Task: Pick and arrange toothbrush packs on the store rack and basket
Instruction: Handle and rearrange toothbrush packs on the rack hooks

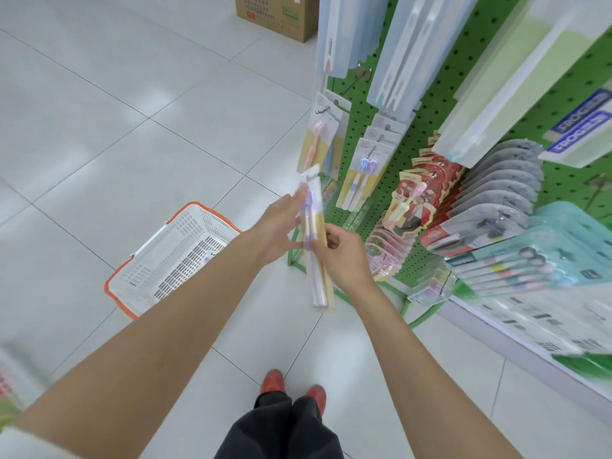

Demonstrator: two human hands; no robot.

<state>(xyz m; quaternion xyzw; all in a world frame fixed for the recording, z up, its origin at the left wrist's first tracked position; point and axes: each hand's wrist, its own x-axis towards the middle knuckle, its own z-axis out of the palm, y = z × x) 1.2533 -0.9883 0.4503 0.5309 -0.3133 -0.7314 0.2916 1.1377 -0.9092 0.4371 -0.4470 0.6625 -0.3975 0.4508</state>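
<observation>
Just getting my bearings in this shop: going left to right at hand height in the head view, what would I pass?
White plastic basket with orange rim → left hand → yellow-backed toothbrush pack → right hand → red-carded toothbrush packs → grey blister packs, hung on the green pegboard rack.

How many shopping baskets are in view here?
1. The white, orange-rimmed basket sits on the floor left of the green rack. The blurred lower-left corner could hide another.
</observation>
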